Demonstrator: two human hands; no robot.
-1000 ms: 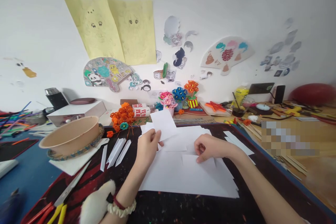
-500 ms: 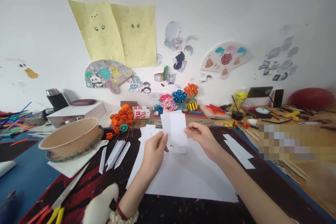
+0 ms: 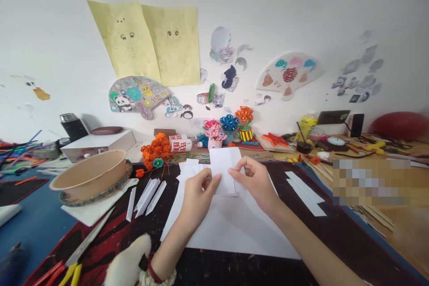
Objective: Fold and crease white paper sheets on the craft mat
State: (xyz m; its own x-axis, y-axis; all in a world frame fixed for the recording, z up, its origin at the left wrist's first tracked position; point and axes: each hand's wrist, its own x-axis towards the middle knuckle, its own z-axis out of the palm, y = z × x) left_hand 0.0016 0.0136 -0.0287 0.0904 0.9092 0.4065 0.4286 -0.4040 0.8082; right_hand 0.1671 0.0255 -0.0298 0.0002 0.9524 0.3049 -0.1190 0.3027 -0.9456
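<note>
A small white paper piece [image 3: 225,165] is held upright between both hands, above a large white sheet [image 3: 234,228] on the dark mat. My left hand [image 3: 200,190] pinches its left edge between thumb and fingers. On the right side of the same piece, my right hand [image 3: 253,178] grips it with thumb and curled fingers. More white paper pieces [image 3: 191,167] lie behind my left hand. Folded white strips [image 3: 147,196] rest left of the sheet, and flat white strips [image 3: 305,192] lie to its right.
Scissors [image 3: 80,250] with red and yellow handles lie at the lower left, near a round beige basin [image 3: 89,172]. Orange flowers [image 3: 156,149] and small flower pots stand along the wall. Thin wooden sticks [image 3: 375,216] lie at the right.
The small paper has dropped slightly, and its upper part has shifted right. My right hand has moved a little left, closer to my left hand, with its thumb now over the paper's face.
</note>
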